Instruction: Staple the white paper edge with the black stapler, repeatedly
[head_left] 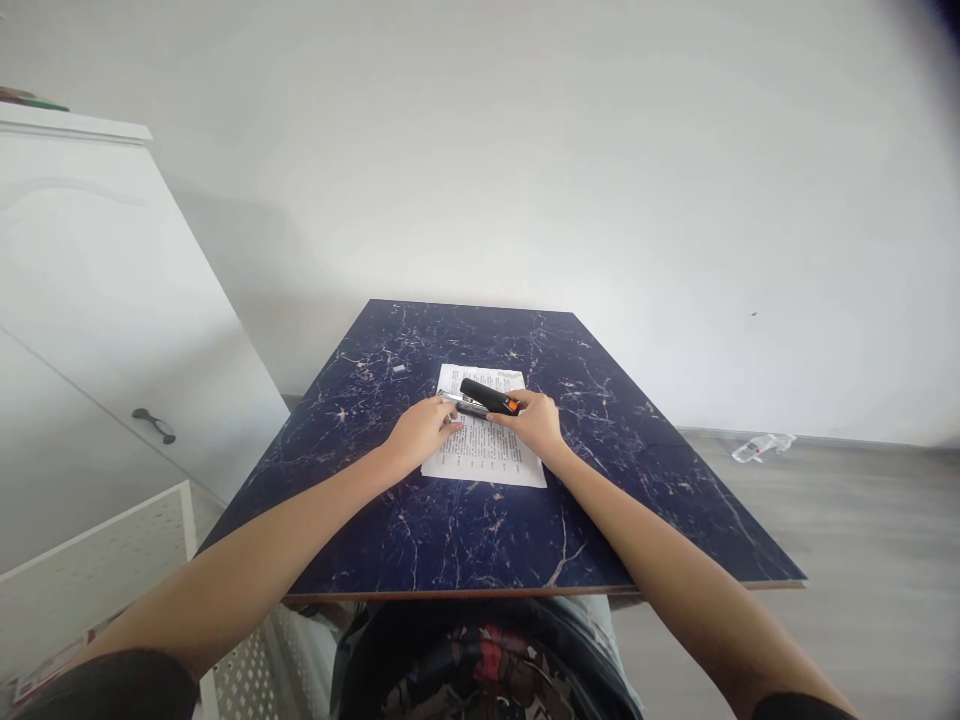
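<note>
A black stapler [487,395] with an orange part at its rear lies over printed paper [487,455] on a dark blue marble-patterned table. Its black top is lifted away from the silver metal part and the base. My right hand [537,420] grips the rear end of the stapler, thumb on the near side and fingers on the far side. At the front, my left hand [422,430] has its fingers closed about the silver end; the fingertips are partly hidden. A small pale grey piece [398,368], too small to name, lies beyond my left hand.
The table [480,540] has its far edge near a white wall. To the left stand a white cabinet [97,300] with a dark handle and a white perforated rack [240,675]. A clear plastic item [762,447] lies on the grey floor at right.
</note>
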